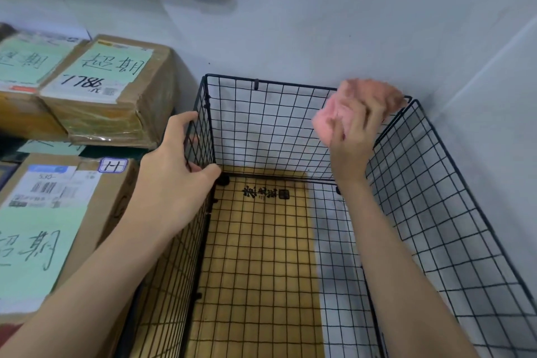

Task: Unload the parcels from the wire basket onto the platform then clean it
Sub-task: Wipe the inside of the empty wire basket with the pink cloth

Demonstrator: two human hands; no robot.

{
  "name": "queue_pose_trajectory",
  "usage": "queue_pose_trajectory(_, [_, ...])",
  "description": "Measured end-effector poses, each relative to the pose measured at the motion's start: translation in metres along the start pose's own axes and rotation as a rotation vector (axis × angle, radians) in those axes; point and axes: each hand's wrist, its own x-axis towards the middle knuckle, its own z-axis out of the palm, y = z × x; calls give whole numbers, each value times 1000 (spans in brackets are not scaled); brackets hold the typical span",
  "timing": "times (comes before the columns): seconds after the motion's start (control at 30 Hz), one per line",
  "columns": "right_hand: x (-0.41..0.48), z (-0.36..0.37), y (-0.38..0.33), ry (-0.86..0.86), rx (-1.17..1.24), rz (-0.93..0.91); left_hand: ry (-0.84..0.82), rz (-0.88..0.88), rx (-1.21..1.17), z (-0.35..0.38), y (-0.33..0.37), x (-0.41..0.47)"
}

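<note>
Parcels: taped cardboard boxes with pale green handwritten labels, stacked near and far on the left, outside the wire basket. I take their resting place to be the platform, though the boxes hide nearly all of it.
Left hand: my fingers curl over the top wire of the basket's left wall, close to its far left corner. My thumb presses the mesh from the inner side, so I am clamped on the wire to steady it.
Basket interior: black grid walls, open top, standing against a white wall. No parcel is inside. A tan sheet with dark printed characters shows through the floor grid.
Right hand: my fingers are closed round a bunched pink cloth, raised at the far right corner by the top rim. It is blurred, so I cannot tell whether the cloth touches the wire.
Progress: unloading looks finished and cleaning is under way. I cannot tell which wires are already wiped.
</note>
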Motion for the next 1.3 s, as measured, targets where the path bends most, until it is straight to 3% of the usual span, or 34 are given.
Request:
queue_pose_trajectory(0.07, [-36, 3, 16, -162, -102, -6, 3, -1, 0, 0, 0, 0])
queue_pose_trajectory(0.2, [-111, 5, 37, -625, -147, 370, 1, 2, 16, 0, -2, 1])
queue_pose_trajectory(0.27, [-127, 5, 38, -707, -199, 532, 4, 7, 29, 0, -3, 1])
queue_pose_trajectory(0.37, [-112, 5, 28, -558, -155, 520, 7, 6, 35, 0, -3, 2])
queue_pose_trajectory(0.53, [-31, -3, 17, 52, -1, 207, 4, 10, 36, 1, -3, 2])
queue_pose_trajectory(0.6, [-21, 0, 28, 68, -81, 126, 5, 15, 35, 1, -3, 2])
queue_pose_trajectory(0.73, [-44, -1, 48, -103, -244, 192, 12, 21, 43, 1, -2, 2])
queue_pose_trajectory(0.9, [-116, -10, 54, -740, -321, 426, 15, 28, 52, 1, -3, 2])
queue_pose_trajectory(0.97, [-125, -13, 46, -871, -313, 466, 15, 30, 57, 1, -3, 2])
queue_pose_trajectory(1.1, [-98, -11, 18, -944, -201, 396, 15, 26, 58, 1, -4, 4])
queue_pose_trajectory(1.3, [-40, -15, -28, -1304, 222, 596, 14, 38, 74, 0, -1, 2])
